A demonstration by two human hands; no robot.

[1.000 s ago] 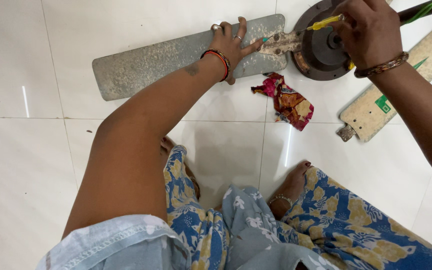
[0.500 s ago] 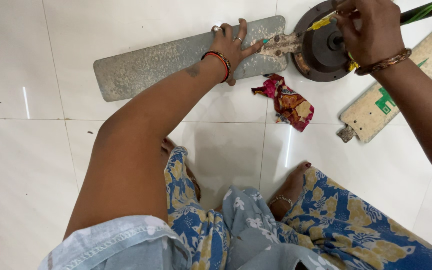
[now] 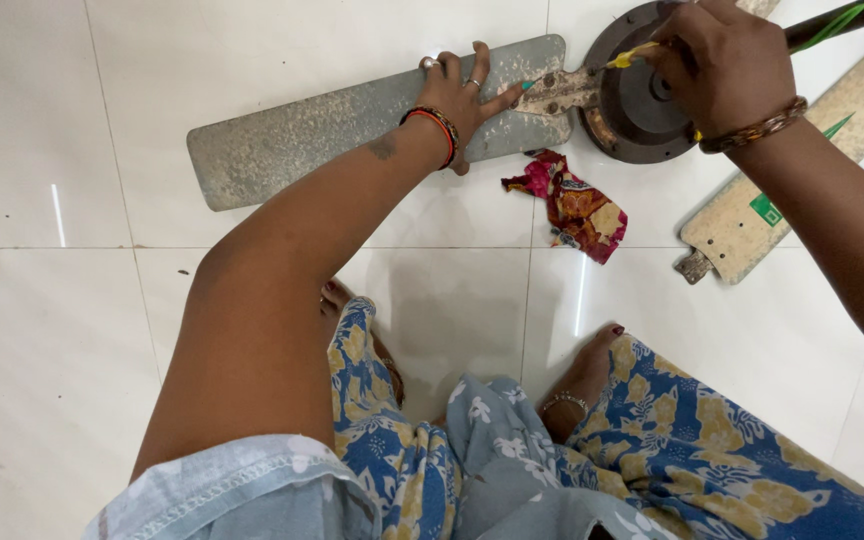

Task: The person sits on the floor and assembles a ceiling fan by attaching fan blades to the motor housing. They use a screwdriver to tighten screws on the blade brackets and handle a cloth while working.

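Observation:
A dusty grey fan blade [image 3: 332,125] lies on the white tiled floor, its rusty bracket [image 3: 560,88] joined to a dark round fan motor hub [image 3: 632,100]. My left hand [image 3: 462,95] presses flat on the blade's inner end, fingers spread. Over the hub, my right hand [image 3: 717,65] grips a yellow-handled screwdriver [image 3: 632,53] whose tip points toward the bracket.
A crumpled red and yellow cloth [image 3: 574,205] lies just below the blade. A second, cream fan blade [image 3: 802,170] lies at the right, with a dark rod [image 3: 842,22] above it. My feet and blue flowered clothing [image 3: 572,450] fill the bottom of the view.
My right hand has shifted slightly left and down over the hub, turning the screwdriver. The blade's far end has tilted a little lower. My left hand stays pressed on the blade.

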